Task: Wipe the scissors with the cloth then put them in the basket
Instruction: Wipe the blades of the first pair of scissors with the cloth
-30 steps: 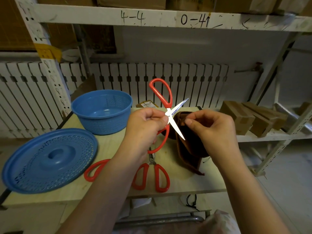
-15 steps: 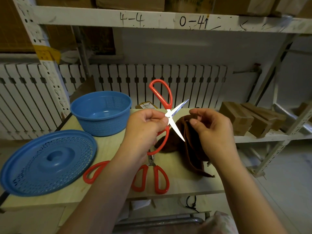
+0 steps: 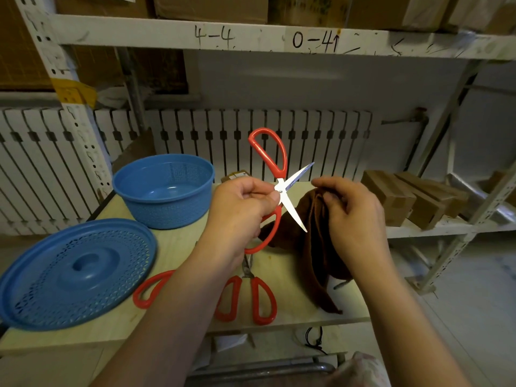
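My left hand (image 3: 240, 208) pinches a pair of red-handled scissors (image 3: 269, 155) at the pivot and holds them above the table with the blades spread apart. One blade points up-right, the other down-right. My right hand (image 3: 351, 213) grips a dark brown cloth (image 3: 315, 247) just right of the blades; the cloth hangs down onto the table. The lower blade tip lies in front of the cloth. A blue basket (image 3: 164, 191) stands at the back left of the wooden table (image 3: 290, 305).
A blue perforated lid (image 3: 72, 272) lies at the front left. Two more red-handled scissors (image 3: 245, 297) lie on the table under my left forearm. Cardboard boxes (image 3: 402, 196) sit on a shelf to the right. A white radiator runs behind the table.
My right hand with the cloth has drawn a little to the right, away from the blades. The scissors stay held at the same spot.
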A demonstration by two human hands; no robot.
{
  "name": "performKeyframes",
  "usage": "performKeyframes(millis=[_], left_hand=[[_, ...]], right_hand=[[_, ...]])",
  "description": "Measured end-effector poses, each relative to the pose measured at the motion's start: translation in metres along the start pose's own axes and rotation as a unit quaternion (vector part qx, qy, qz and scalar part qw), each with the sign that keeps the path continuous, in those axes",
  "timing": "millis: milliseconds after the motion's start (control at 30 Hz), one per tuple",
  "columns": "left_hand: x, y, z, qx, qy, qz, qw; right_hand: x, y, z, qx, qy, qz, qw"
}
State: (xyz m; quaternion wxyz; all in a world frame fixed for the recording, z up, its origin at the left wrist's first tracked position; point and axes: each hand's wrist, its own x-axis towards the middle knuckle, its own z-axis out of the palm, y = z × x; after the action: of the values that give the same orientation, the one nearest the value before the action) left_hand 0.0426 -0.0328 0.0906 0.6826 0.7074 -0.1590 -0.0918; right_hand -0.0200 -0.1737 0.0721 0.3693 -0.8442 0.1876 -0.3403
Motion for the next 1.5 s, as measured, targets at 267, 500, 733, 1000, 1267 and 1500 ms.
performKeyframes(millis=[267, 500, 733, 1000, 1267, 1500], left_hand=[[-0.001, -0.002, -0.002, -0.005, 0.007, -0.001, 1.0], [0.001, -0.003, -0.002, 0.015, 0.012, 0.009, 1.0], [0.001, -0.007, 0.003, 0.04, 0.026, 0.021, 0.999], [0.0, -0.011, 0.004, 0.054, 0.034, 0.037, 0.997], [-0.003, -0.013, 0.007, 0.112, 0.066, 0.075, 0.989], [-0.006, -0.015, 0.004, 0.094, 0.076, 0.048, 0.992]], right_hand=[[-0.004, -0.003, -0.002, 0.07, -0.001, 0.01, 0.997], [-0.007, -0.007, -0.003, 0.046, -0.027, -0.029, 0.998], [-0.015, -0.016, 0.004, 0.026, -0.008, -0.051, 0.998], [-0.022, -0.01, 0.012, -0.032, 0.057, -0.164, 0.984], [-0.021, -0.008, 0.016, -0.086, 0.1, -0.215, 0.968], [-0.021, -0.011, 0.021, -0.122, 0.069, -0.195, 0.971]])
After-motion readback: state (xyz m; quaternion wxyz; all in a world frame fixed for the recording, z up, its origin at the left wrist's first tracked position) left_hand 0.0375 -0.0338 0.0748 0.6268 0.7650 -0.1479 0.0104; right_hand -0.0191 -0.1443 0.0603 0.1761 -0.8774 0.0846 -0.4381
